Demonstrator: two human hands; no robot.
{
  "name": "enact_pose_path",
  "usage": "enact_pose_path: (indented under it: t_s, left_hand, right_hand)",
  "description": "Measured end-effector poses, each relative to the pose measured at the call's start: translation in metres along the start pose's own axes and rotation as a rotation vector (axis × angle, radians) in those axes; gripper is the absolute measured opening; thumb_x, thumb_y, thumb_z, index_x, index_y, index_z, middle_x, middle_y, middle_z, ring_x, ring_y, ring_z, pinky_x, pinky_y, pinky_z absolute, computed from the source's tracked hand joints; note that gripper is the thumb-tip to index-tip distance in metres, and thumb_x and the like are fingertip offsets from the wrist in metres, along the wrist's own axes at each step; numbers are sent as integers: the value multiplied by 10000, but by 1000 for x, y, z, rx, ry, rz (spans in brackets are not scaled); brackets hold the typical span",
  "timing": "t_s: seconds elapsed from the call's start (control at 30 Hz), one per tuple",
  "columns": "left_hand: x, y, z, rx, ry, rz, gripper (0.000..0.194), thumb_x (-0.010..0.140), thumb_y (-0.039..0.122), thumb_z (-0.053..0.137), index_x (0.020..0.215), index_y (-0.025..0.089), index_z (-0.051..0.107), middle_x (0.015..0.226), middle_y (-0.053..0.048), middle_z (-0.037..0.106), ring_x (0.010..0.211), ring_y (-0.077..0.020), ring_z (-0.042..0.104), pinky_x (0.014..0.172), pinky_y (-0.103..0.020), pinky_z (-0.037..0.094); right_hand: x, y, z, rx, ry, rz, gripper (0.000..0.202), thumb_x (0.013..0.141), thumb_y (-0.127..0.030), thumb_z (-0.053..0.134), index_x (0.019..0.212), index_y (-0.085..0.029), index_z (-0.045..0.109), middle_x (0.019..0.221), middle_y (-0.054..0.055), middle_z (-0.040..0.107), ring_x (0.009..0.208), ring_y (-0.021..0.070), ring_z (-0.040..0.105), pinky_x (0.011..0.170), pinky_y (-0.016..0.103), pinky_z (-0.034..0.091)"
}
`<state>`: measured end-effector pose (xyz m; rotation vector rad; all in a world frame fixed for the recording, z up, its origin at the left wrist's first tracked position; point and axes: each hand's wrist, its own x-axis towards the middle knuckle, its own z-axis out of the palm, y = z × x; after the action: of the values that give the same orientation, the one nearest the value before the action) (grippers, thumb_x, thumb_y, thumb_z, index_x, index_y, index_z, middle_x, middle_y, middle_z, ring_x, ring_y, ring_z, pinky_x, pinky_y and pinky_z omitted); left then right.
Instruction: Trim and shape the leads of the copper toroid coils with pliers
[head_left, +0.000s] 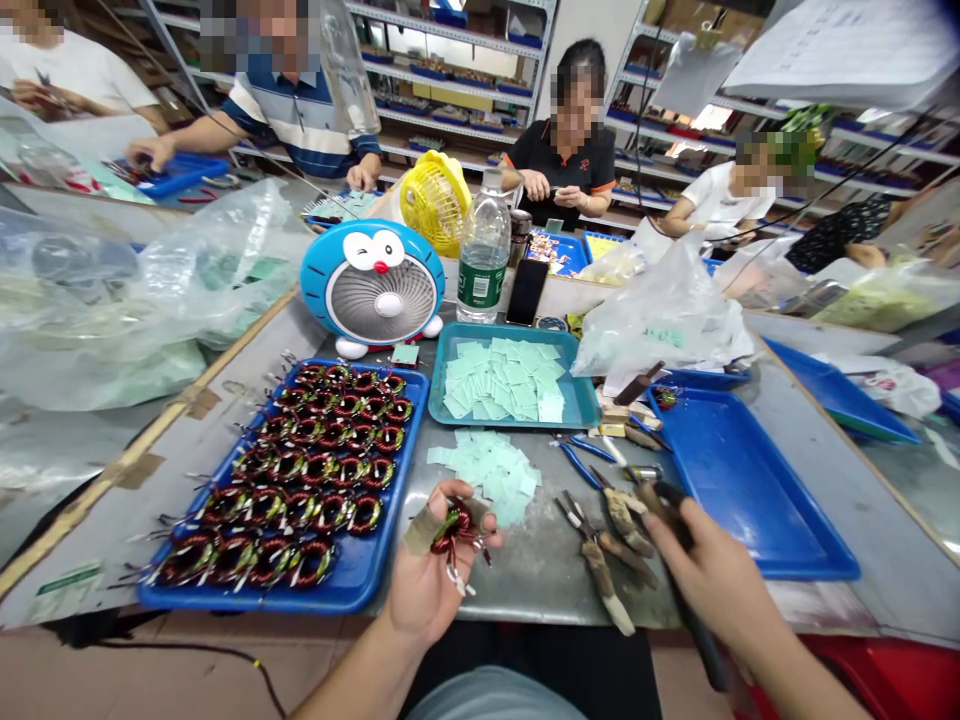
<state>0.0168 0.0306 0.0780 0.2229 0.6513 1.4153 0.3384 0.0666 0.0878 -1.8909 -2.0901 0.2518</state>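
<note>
My left hand point(427, 590) is closed around a toroidal coil point(459, 522) wound with dark red and green wire, its white-tipped leads pointing down over the palm. Tape or a finger cover wraps one of that hand's fingers. On the right, my right hand point(709, 565) is closed on a black-handled tool point(694, 625); its working end is too blurred to make out. Just left of it lie pliers point(592, 560) with wrapped handles and blue-handled pliers point(581, 465). Beyond my left hand is a loose pile of pale green paper pieces point(491, 470).
A blue tray point(352, 600) at left holds rows of coils. A teal tray point(589, 405) holds more green pieces; another blue tray point(757, 480) is at right. Behind stand a blue fan point(319, 270) and water bottle point(484, 250). Several co-workers sit beyond the partitions.
</note>
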Motion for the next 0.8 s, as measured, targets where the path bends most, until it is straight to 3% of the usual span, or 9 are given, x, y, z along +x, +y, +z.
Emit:
enact_pose_path:
  t_s: [0.1,0.17,0.27,0.37,0.43,0.53,0.67,0.8]
  left_hand:
    - [-3,0,-10,37,25,-50,302,888,465,748,991,188,683,779,-80,742,692,-183,683,730,-304,554]
    - [-5,-2,-19,53,44,-83,296,902,466,733,999,192,674,774,-71,738,660,-170,670,723,-297,548]
    - [-8,-7,-30,58,61,-135,325,920,505,693,1043,205,671,796,-67,731,686,-181,663,745,-318,552]
    - [-10,-10,-34,66,64,-157,345,914,514,694,1069,207,676,808,-67,724,704,-191,661,773,-342,556]
    - [-10,-11,-33,96,76,-160,334,894,492,728,1054,202,682,802,-63,720,701,-186,659,779,-340,557]
    - [-7,-10,-28,143,104,-168,333,868,480,765,1031,201,689,808,-57,720,703,-175,658,774,-318,557]
    - [-4,-7,-28,215,135,-194,404,811,532,799,1040,216,694,811,-55,731,727,-189,665,754,-305,568]
    - [1,-4,-44,355,207,-232,526,652,503,908,1063,249,699,854,-47,758,784,-251,698,739,-347,598]
  right_hand:
    - [54,28,-1,-78,60,-10,320,927,-501,512,752,-236,467,687,50,601,645,226,587,613,313,420]
    - [75,24,1,-88,96,-46,280,946,-449,496,799,-212,520,916,144,664,863,280,622,785,375,457]
    - [73,-14,19,-60,95,-125,298,1017,-395,447,861,-181,583,1161,199,638,1093,307,581,959,420,432]
    - [53,-64,52,11,-71,-252,195,1000,-326,571,857,-205,625,979,77,671,940,217,626,860,311,479]
    - [46,-86,72,41,-126,-265,94,952,-296,673,953,-203,664,1002,66,672,967,226,634,871,318,490]
    - [52,-98,88,79,-143,-243,121,906,-234,728,1005,-181,683,1028,89,665,1010,273,630,886,370,499]
    - [59,-107,79,158,-114,-219,26,922,-213,705,908,-203,685,1007,93,671,992,262,634,883,364,511]
    - [31,-111,47,260,-65,-186,52,954,-271,683,923,-229,687,906,12,701,884,186,674,812,270,541]
